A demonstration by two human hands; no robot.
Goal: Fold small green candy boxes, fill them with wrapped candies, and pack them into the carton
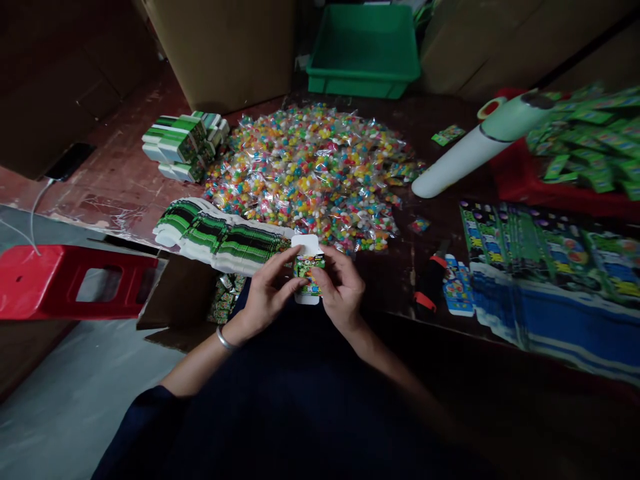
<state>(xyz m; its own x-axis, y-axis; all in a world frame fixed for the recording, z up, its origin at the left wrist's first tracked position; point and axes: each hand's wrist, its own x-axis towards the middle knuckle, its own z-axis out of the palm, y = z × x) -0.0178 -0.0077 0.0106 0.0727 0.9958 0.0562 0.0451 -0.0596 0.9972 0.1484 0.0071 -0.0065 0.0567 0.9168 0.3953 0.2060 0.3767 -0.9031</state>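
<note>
1. Head view, counts: two hands share one small box, held upright at the tabletop's near edge, its white flap up. The left hand pinches its left side between thumb and fingers; the right hand pinches its right side.
2. One cutter lies beside one blue carton; one white bottle leans right. The candy packets are too many to count.
3. The tabletop is worn reddish brown, carrying a row of flat cartons and strapped bundles. A red stool stands left over grey floor.
4. A green tray sits behind the heap. A red container holds green packs; an open cardboard box below holds small printed packs.
</note>
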